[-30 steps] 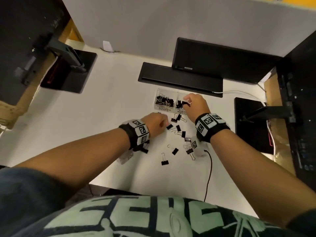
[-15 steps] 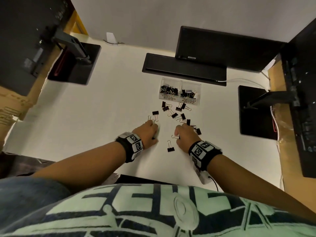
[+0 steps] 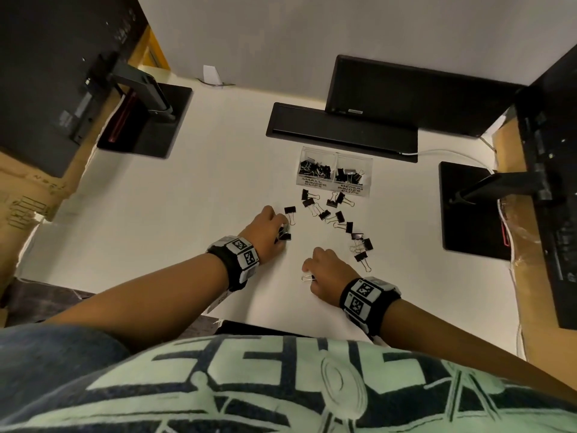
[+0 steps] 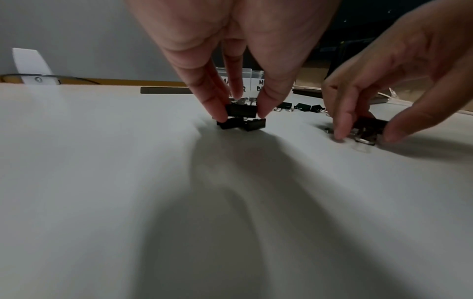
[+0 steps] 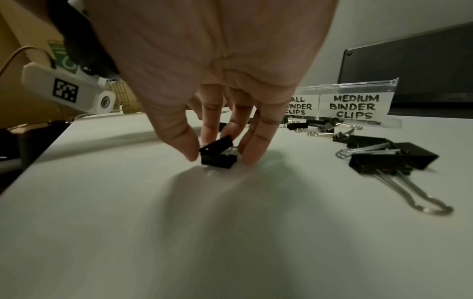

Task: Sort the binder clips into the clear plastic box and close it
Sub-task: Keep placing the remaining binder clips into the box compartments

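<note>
The clear plastic box stands open near the keyboard, one half labelled small and the other medium, both holding black clips. Several loose binder clips lie scattered on the white table in front of it. My left hand pinches a small black clip between thumb and fingers, just above two more clips on the table. My right hand pinches another black clip that touches the table near the front edge.
A black keyboard and monitor stand behind the box. Black monitor bases sit at the left and right. A white cable runs at the back right. Larger clips lie right of my right hand.
Both hands came back from the box toward me. The right hand left the medium compartment and took a clip near the front edge; the left hand closed on a small clip.
</note>
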A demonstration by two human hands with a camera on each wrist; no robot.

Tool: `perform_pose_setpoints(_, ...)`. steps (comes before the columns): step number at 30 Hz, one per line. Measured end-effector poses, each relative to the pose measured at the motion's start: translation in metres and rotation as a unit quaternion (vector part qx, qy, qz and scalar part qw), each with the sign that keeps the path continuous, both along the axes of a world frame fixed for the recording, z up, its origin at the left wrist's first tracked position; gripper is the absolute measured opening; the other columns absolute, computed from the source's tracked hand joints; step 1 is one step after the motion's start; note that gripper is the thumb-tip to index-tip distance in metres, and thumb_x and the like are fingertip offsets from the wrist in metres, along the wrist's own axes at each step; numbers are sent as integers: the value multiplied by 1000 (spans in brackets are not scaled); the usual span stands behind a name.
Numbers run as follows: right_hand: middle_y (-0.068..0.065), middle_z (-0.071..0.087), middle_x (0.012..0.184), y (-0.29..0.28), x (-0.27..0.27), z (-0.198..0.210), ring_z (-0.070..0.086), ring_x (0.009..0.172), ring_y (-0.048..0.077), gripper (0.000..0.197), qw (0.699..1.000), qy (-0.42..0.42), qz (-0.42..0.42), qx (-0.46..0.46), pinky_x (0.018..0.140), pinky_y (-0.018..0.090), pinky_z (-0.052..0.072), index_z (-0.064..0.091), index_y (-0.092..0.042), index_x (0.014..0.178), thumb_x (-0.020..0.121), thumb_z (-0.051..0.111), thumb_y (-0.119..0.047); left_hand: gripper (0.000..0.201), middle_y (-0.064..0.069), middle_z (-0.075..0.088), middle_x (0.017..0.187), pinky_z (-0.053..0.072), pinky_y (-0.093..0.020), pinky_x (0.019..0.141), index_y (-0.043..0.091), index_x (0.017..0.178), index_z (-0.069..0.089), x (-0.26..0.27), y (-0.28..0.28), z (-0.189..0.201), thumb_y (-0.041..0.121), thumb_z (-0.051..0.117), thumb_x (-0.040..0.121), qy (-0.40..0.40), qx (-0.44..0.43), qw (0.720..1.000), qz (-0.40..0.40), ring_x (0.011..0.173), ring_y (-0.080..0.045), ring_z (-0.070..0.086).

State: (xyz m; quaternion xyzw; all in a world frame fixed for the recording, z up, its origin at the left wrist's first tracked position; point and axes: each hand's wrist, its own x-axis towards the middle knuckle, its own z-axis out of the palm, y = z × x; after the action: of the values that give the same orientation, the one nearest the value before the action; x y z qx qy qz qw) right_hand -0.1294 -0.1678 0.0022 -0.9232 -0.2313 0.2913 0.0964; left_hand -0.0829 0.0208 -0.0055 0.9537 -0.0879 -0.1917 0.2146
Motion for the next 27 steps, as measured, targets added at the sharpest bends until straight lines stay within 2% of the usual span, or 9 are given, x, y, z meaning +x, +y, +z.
perform_pose_setpoints(4,10,43,122,-2,0,-6,43,114,25,27,1000,-1,-7,9,83,32,49,57,-6,115,90,50,-7,31,-14,46,114,52,-41,81,14,118,59,2,-3,-5,17,57,87,-11,4,998,-54,97,-32,53)
perform_pose_setpoints(8,10,45,120,-4,6,-10,45,111,24,24,999,9,-28,36,85,33,48,59,-5,112,90,51,-8,29,-14,46,113,51,-40,80,13,114,62,5,-7,-9,14,54,87,-9,26,996,-87,100,-32,50)
perform_pose_setpoints(11,7,48,105,-9,19,-4,51,93,20,18,991,11,-94,94,76,28,44,63,-6,103,86,57,-11,28,-15,44,120,50,-39,83,11,114,58,9,-12,-7,14,53,87,16,48,996,-74,105,-33,50)
perform_pose_setpoints(14,-5,43,82,-15,41,10,44,67,6,10,966,-1,-204,159,65,20,35,68,-11,91,81,66,-13,29,-13,39,131,47,-38,89,7,119,52,14,-14,-6,12,51,90,51,68,994,-67,112,-33,50)
perform_pose_setpoints(16,-9,47,83,-20,60,22,45,70,-1,10,944,-10,-267,193,63,15,36,67,-13,91,81,67,-13,27,-14,41,127,47,-37,88,4,115,54,16,-15,-8,11,50,90,44,61,994,-77,111,-33,50)
perform_pose_setpoints(19,-5,57,97,-27,93,41,54,84,7,13,912,-31,-331,242,73,17,46,66,-13,96,83,67,-15,23,-13,46,118,51,-38,83,2,107,58,15,-15,-7,12,50,87,16,52,995,-88,103,-30,51)
perform_pose_setpoints(22,-5,58,97,-35,128,53,53,84,7,15,899,-64,-359,243,67,12,41,65,-13,100,86,65,-16,23,-14,46,117,50,-38,82,1,108,59,20,-18,0,11,52,88,-5,31,995,-95,100,-31,51)
perform_pose_setpoints(25,4,65,104,-43,156,51,55,89,13,17,895,-90,-378,221,83,28,51,67,-13,103,86,64,-16,22,-13,47,114,51,-38,84,3,106,62,30,-27,9,7,55,85,-14,-15,996,-88,97,-30,54)
perform_pose_setpoints(27,5,66,111,-46,165,47,58,95,16,22,896,-84,-387,199,91,33,50,67,-14,107,86,63,-16,22,-12,47,115,50,-34,86,4,106,62,38,-35,16,5,56,85,-14,-41,996,-83,97,-27,55)
